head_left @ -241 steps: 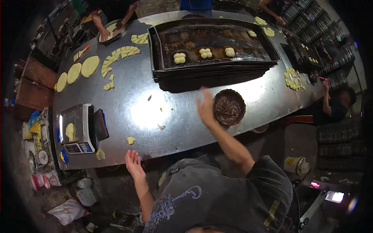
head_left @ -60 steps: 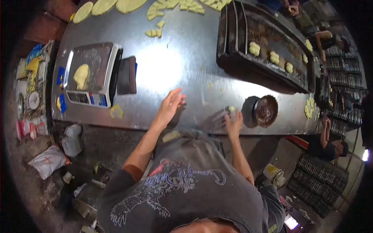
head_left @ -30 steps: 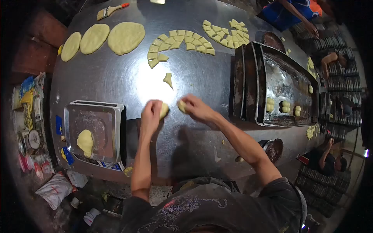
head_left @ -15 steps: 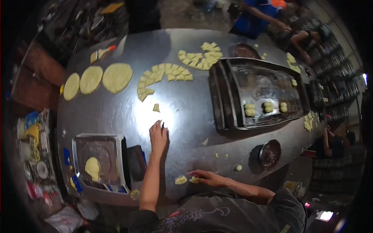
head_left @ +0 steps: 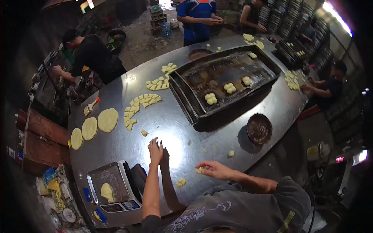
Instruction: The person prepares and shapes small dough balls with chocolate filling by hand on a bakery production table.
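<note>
While my left hand (head_left: pixel 156 147) lies flat on the desk (head_left: pixel 120 149), grip open and empty, my right hand (head_left: pixel 214 169) has its grip closed on a dough piece (head_left: pixel 200 170) near the desk's front edge. A dough lump (head_left: pixel 180 181) lies near it, and a bowl (head_left: pixel 259 128) sits well apart.

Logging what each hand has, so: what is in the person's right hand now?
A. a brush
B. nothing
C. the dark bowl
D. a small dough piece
D: the right hand pinches a dough piece at its fingertips; the bowl stands apart to its right, and the brush lies far off on the left.
</note>
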`<state>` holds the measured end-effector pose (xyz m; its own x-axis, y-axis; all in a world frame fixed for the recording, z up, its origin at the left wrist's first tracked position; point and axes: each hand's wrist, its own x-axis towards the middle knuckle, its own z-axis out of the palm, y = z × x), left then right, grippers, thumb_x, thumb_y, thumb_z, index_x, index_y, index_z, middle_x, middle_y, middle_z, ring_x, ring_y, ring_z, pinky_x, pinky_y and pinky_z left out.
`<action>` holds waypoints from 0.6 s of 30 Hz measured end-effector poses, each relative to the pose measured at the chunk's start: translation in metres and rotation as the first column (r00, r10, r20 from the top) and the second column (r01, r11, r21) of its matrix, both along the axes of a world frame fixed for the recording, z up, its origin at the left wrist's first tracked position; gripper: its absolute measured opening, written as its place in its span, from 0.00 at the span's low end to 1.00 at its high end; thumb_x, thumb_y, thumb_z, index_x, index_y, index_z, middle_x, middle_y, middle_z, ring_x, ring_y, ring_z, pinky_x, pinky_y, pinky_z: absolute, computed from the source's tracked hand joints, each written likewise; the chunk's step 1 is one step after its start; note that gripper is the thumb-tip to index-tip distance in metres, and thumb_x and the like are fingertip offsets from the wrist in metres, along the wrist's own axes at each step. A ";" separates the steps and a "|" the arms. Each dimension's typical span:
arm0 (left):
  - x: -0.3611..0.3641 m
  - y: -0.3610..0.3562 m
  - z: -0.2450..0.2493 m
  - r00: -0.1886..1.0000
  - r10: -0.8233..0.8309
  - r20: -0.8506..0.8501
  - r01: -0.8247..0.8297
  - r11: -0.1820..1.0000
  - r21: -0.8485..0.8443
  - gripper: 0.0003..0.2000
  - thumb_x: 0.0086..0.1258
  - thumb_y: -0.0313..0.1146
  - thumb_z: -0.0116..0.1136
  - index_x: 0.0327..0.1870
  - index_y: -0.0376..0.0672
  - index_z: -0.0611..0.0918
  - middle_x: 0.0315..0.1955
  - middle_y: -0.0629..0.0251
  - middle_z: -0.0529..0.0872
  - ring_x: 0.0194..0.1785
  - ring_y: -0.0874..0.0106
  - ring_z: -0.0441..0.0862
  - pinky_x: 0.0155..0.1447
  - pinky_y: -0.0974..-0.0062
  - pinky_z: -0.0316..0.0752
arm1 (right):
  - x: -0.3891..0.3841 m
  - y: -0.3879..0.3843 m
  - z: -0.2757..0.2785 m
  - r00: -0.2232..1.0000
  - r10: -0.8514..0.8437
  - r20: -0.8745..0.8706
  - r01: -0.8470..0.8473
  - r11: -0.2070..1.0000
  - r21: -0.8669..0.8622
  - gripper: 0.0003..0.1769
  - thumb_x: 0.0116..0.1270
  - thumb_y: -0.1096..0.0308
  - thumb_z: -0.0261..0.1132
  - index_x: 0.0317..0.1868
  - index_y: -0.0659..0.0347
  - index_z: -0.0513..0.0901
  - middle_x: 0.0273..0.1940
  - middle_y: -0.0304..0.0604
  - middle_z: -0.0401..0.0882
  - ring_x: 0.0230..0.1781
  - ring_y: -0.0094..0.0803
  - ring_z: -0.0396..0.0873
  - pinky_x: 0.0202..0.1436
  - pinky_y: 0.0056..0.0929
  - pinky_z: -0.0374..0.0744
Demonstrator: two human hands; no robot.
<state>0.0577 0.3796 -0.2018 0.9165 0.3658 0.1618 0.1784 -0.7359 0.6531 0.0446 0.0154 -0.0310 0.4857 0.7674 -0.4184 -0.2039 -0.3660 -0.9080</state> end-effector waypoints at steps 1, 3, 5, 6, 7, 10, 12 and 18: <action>0.000 0.011 -0.016 1.000 0.012 -0.001 -0.012 0.999 0.045 0.26 0.68 0.33 0.61 0.67 0.38 0.74 0.65 0.41 0.74 0.69 0.44 0.69 0.74 0.46 0.61 | -0.011 -0.006 0.001 1.000 0.006 -0.007 -0.006 1.000 0.015 0.19 0.78 0.66 0.61 0.66 0.57 0.78 0.51 0.41 0.81 0.48 0.27 0.77 0.55 0.28 0.77; 0.006 0.042 -0.054 0.986 0.127 -0.110 -0.104 0.975 0.195 0.31 0.66 0.35 0.64 0.71 0.37 0.71 0.69 0.35 0.68 0.72 0.40 0.65 0.77 0.44 0.57 | -0.019 -0.018 0.009 1.000 0.011 0.012 -0.011 0.999 0.030 0.19 0.78 0.66 0.62 0.66 0.57 0.77 0.51 0.42 0.82 0.50 0.27 0.77 0.57 0.28 0.77; 0.018 0.067 -0.062 0.974 0.167 -0.151 -0.131 0.966 0.223 0.35 0.65 0.38 0.65 0.74 0.39 0.70 0.73 0.32 0.62 0.75 0.38 0.61 0.80 0.45 0.52 | -0.029 -0.035 0.004 1.000 -0.008 0.022 0.007 0.999 0.053 0.20 0.79 0.66 0.61 0.67 0.58 0.76 0.50 0.39 0.81 0.50 0.24 0.75 0.56 0.26 0.75; 0.026 0.076 -0.064 0.963 0.204 -0.175 -0.155 0.954 0.257 0.35 0.65 0.38 0.65 0.74 0.41 0.70 0.74 0.32 0.60 0.76 0.38 0.60 0.81 0.45 0.51 | -0.034 -0.046 0.006 0.999 -0.027 0.033 0.025 0.998 0.055 0.21 0.79 0.65 0.61 0.68 0.59 0.76 0.50 0.37 0.80 0.48 0.22 0.74 0.54 0.24 0.75; 0.035 0.084 -0.065 0.950 0.244 -0.193 -0.183 0.940 0.287 0.35 0.65 0.38 0.65 0.75 0.43 0.70 0.74 0.32 0.59 0.76 0.38 0.60 0.82 0.46 0.49 | -0.037 -0.056 0.006 0.998 -0.041 0.051 0.039 0.998 0.053 0.21 0.79 0.64 0.61 0.69 0.59 0.75 0.50 0.35 0.80 0.46 0.19 0.73 0.51 0.22 0.74; 0.060 0.109 -0.086 0.990 0.132 -0.046 -0.113 0.948 0.299 0.31 0.64 0.32 0.63 0.73 0.45 0.73 0.73 0.38 0.65 0.75 0.45 0.63 0.81 0.47 0.51 | -0.053 -0.087 -0.002 0.983 -0.183 -0.006 0.183 0.981 -0.063 0.19 0.80 0.66 0.60 0.68 0.59 0.76 0.52 0.41 0.80 0.54 0.26 0.77 0.61 0.29 0.75; 0.068 0.102 -0.090 0.993 0.116 0.009 -0.114 0.954 0.277 0.23 0.63 0.27 0.61 0.62 0.43 0.79 0.62 0.43 0.76 0.65 0.49 0.73 0.74 0.49 0.60 | -0.064 -0.102 -0.004 0.977 -0.214 0.012 0.214 0.966 -0.147 0.19 0.80 0.65 0.59 0.68 0.59 0.75 0.52 0.42 0.80 0.54 0.27 0.77 0.61 0.30 0.76; 0.064 0.032 -0.026 0.896 0.317 0.310 -0.282 0.947 -0.155 0.19 0.71 0.27 0.56 0.62 0.39 0.76 0.48 0.47 0.81 0.51 0.53 0.80 0.58 0.58 0.73 | -0.085 -0.111 0.004 0.968 -0.249 -0.022 0.244 0.962 -0.120 0.20 0.82 0.62 0.58 0.68 0.59 0.76 0.54 0.40 0.82 0.51 0.23 0.77 0.57 0.28 0.76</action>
<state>0.1218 0.4113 -0.2282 0.6631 0.6457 0.3787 0.1438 -0.6064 0.7821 -0.0408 -0.0955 -0.0268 0.6365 0.5712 -0.5182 -0.3335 -0.4020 -0.8527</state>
